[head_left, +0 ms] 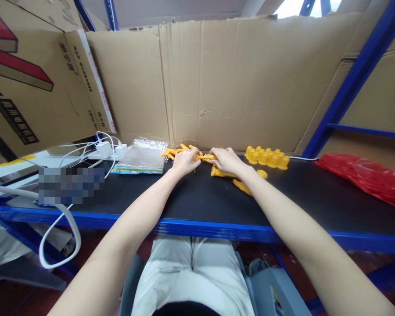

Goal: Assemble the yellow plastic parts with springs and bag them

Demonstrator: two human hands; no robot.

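Both my hands are over the black tabletop [197, 197], near its far side. My left hand [186, 161] is closed on a slim orange-yellow plastic piece [205, 156], and my right hand [228, 160] pinches its other end. Branching orange-yellow pieces [171, 152] stick out behind and left of my left hand; whether they join the held piece I cannot tell. Under my right hand lies a ridged orange-yellow piece [218, 171]. Close to my right wrist are a flat, rounded orange-yellow piece [242, 187] and another one [262, 174] partly hidden by the forearm. Small dark hooks [195, 171] show beside my left hand.
A block of orange-yellow cup-shaped pieces [266, 157] stands at the back right, with a red plastic bag [362, 175] farther right. Clear plastic packets [141, 157], white chargers [103, 149] and looping cables lie left. Cardboard [250, 83] walls the back; a blue rail [213, 229] edges the front.
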